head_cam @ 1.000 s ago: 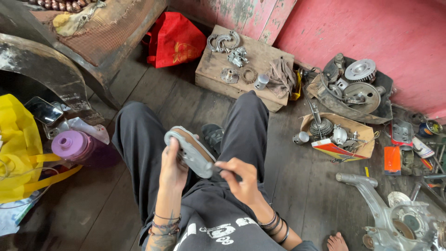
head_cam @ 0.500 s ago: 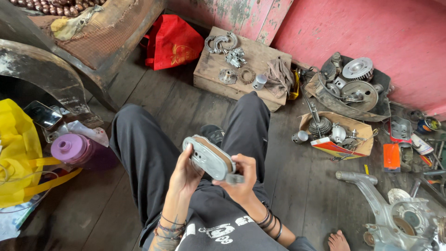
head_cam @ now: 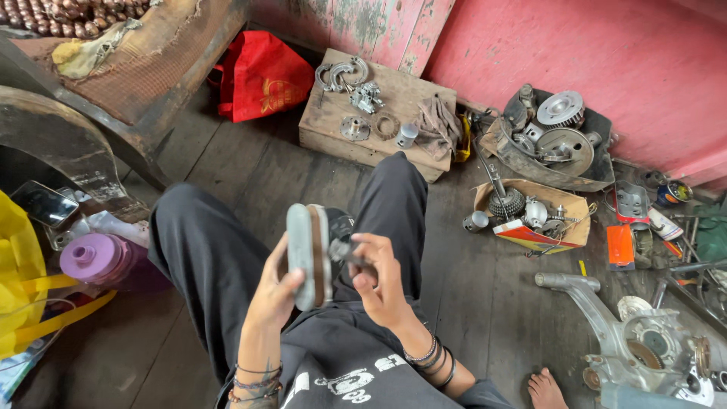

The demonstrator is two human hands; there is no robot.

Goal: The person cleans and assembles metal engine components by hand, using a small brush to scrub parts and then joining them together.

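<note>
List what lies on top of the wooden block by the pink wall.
On the wooden block lie curved metal clamps, a small metal assembly, a round flange, a ring, a small cylinder and a rag, which hides anything beneath it.

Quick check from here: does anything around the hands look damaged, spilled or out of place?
Nothing spilled. The curved metal part is gripped upright by the left hand, with the right hand holding a small tool against it. Oddities: loose metal parts scattered on the wooden box, and peeling paint on the pink wall.

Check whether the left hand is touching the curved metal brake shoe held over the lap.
Touching. The head view shows the left hand wrapped around the grey brake shoe, thumb pressed on its near face, with no gap visible.
</note>
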